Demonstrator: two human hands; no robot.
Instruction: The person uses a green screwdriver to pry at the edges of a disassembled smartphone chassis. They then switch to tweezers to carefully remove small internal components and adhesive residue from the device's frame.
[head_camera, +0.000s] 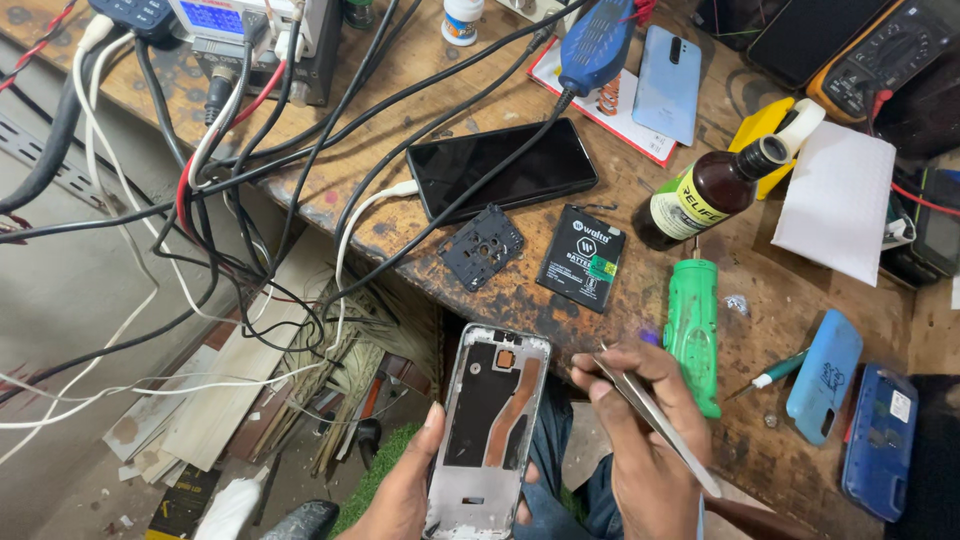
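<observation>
My left hand (405, 490) holds an opened phone frame (490, 425) from below, its bare metal inside facing up, off the front edge of the bench. Metal tweezers (655, 420) are pinched in my right hand (645, 440), their tip pointing toward the frame's right edge. On the bench above lie a black phone (500, 168) face up with a white cable plugged in, a small black plastic cover piece (482, 246) and a black phone battery (583, 258).
A green screwdriver (692, 325) lies beside my right hand. A brown bottle (710, 190), a light blue phone back (668, 82), two blue phone cases (825, 375), a multimeter (880, 50) and a white pad (838, 200) crowd the right. Tangled cables (230, 190) hang at left.
</observation>
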